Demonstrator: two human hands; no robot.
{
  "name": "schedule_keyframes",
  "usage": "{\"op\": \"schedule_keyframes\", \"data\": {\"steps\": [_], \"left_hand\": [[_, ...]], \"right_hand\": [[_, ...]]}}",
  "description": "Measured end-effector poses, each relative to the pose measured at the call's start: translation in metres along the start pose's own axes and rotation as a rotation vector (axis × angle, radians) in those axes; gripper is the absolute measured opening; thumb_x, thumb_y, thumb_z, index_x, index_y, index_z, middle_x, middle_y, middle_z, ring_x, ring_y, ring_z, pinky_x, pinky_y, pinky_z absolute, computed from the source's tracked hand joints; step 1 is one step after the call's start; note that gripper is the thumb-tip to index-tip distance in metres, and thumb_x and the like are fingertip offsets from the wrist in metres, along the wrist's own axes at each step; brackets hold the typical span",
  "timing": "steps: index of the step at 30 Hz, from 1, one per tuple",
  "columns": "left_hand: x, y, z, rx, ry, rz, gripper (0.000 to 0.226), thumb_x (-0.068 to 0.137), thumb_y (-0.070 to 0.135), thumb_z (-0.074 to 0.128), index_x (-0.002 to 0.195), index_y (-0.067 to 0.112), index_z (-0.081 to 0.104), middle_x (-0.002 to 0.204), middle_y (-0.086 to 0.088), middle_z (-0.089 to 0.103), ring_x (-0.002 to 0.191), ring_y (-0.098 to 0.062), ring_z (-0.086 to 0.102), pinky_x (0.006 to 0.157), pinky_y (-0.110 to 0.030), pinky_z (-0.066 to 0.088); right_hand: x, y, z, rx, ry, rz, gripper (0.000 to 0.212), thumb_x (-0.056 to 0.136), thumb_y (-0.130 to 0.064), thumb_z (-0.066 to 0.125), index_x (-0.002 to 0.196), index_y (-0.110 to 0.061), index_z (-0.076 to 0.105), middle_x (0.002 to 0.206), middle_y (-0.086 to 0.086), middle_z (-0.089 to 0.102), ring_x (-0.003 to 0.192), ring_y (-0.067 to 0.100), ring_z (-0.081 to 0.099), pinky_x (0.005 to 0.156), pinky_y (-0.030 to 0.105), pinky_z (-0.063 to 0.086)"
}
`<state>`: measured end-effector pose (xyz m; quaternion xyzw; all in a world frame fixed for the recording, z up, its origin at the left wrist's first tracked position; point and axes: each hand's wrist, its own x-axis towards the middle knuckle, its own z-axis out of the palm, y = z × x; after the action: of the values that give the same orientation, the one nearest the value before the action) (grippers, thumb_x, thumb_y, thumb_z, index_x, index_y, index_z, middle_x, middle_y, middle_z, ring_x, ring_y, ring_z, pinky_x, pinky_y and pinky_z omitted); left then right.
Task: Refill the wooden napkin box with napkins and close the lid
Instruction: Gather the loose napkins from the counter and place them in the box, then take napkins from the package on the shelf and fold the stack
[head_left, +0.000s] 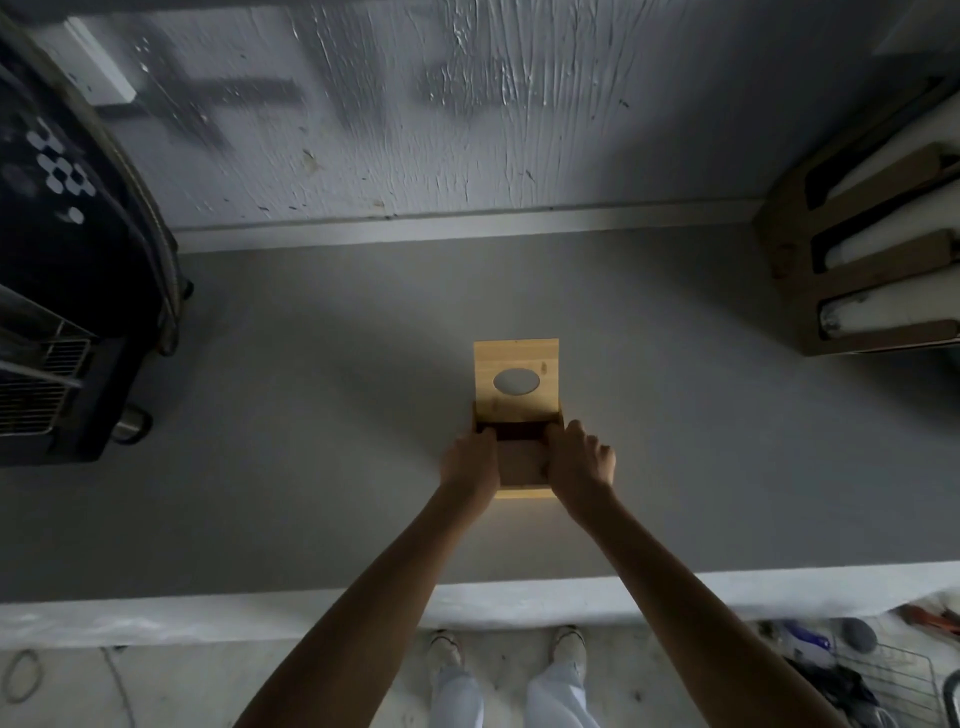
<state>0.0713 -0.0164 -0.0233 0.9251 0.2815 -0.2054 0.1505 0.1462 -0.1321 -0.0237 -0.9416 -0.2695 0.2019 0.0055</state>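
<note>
The wooden napkin box (524, 492) stands on the grey counter (311, 415), a little right of the middle. Its lid (517, 358), with an oval hole, is swung up and back, so the box is open. The inside looks dark brown; I cannot tell whether napkins lie in it. My left hand (470, 462) grips the box's left wall and my right hand (576, 460) grips its right wall, fingers reaching over the rims. No loose napkins are in sight.
A dark appliance with a wire rack (62, 322) fills the counter's left end. A cardboard holder with white rolls (872, 270) leans at the right. The textured grey wall (467, 114) rises behind. Below the counter edge are my feet and a wire basket (883, 675) of clutter.
</note>
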Motion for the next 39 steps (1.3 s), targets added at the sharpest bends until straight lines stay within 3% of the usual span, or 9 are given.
{"op": "schedule_keyframes", "data": {"steps": [11,17,20,22,28,33,35,37,39], "left_hand": [[-0.003,-0.006,-0.001,-0.117,-0.027,-0.025,0.028,0.092,0.014,0.052,0.120,0.011,0.053,0.118,-0.014,0.063,0.109,-0.033,0.060,0.087,-0.042,0.050],[-0.018,-0.020,-0.005,-0.504,0.221,-0.088,0.010,0.092,0.014,0.049,0.099,0.015,0.056,0.089,-0.003,0.062,0.084,-0.023,0.061,0.069,-0.035,0.047],[0.004,-0.032,0.019,-0.960,0.015,-0.115,0.033,0.086,0.045,0.047,0.112,0.026,0.055,0.106,-0.003,0.065,0.103,-0.029,0.062,0.086,-0.048,0.052],[0.010,-0.032,0.036,-1.102,-0.059,-0.138,0.039,0.086,0.048,0.045,0.121,0.034,0.055,0.121,-0.001,0.063,0.114,-0.023,0.060,0.097,-0.050,0.050],[-0.022,-0.016,0.005,-1.274,-0.077,-0.228,0.043,0.101,0.004,0.034,0.138,0.022,0.048,0.118,0.005,0.059,0.099,-0.005,0.056,0.078,-0.016,0.046],[-0.029,-0.022,-0.003,-1.325,-0.128,-0.262,0.043,0.098,0.001,0.040,0.133,0.022,0.052,0.124,-0.007,0.058,0.110,-0.018,0.055,0.091,-0.037,0.044],[-0.033,-0.027,-0.018,-1.294,-0.106,-0.234,0.043,0.098,0.010,0.049,0.139,0.018,0.044,0.126,-0.005,0.049,0.116,-0.022,0.049,0.093,-0.041,0.039],[-0.043,-0.037,-0.044,-1.203,-0.006,-0.224,0.049,0.097,0.022,0.054,0.142,0.011,0.039,0.129,-0.003,0.048,0.126,-0.025,0.048,0.099,-0.042,0.041],[-0.057,-0.053,-0.075,-1.006,0.163,-0.101,0.022,0.096,0.023,0.053,0.113,0.012,0.061,0.111,-0.008,0.064,0.106,-0.026,0.062,0.088,-0.041,0.048]], "right_hand": [[-0.002,0.004,0.000,0.113,-0.010,-0.024,0.020,0.091,-0.019,0.054,0.109,-0.017,0.063,0.105,0.006,0.063,0.091,0.026,0.066,0.077,0.036,0.055],[-0.004,0.043,0.005,0.846,0.191,-0.002,0.033,0.098,-0.032,0.048,0.125,-0.018,0.060,0.130,0.006,0.063,0.115,0.023,0.062,0.091,0.034,0.052],[-0.010,0.045,0.017,1.643,-0.279,0.151,0.067,0.096,-0.059,0.030,0.150,-0.018,0.030,0.155,0.006,0.035,0.141,0.027,0.035,0.116,0.047,0.030],[-0.009,0.043,0.018,1.829,-0.476,0.146,0.082,0.091,-0.070,0.015,0.148,-0.014,0.033,0.149,0.010,0.045,0.138,0.029,0.042,0.115,0.046,0.033],[-0.016,0.029,0.024,1.674,-0.350,0.040,0.064,0.101,-0.053,0.013,0.136,-0.016,0.052,0.132,0.011,0.062,0.126,0.024,0.056,0.105,0.039,0.045],[-0.020,0.037,0.017,1.592,-0.416,0.084,0.075,0.089,-0.070,0.030,0.146,-0.020,0.039,0.150,0.005,0.045,0.139,0.026,0.041,0.115,0.047,0.033],[-0.019,0.036,0.003,1.357,-0.249,0.068,0.063,0.097,-0.055,0.036,0.144,-0.013,0.041,0.150,0.006,0.043,0.140,0.031,0.038,0.116,0.045,0.031],[-0.018,0.028,-0.021,1.071,-0.003,-0.062,0.040,0.101,-0.034,0.041,0.130,-0.009,0.056,0.132,0.013,0.059,0.124,0.031,0.055,0.106,0.045,0.044],[-0.026,0.012,-0.060,0.867,0.179,-0.118,0.033,0.099,-0.030,0.048,0.125,-0.014,0.060,0.126,0.009,0.065,0.115,0.025,0.062,0.095,0.044,0.052]]}}
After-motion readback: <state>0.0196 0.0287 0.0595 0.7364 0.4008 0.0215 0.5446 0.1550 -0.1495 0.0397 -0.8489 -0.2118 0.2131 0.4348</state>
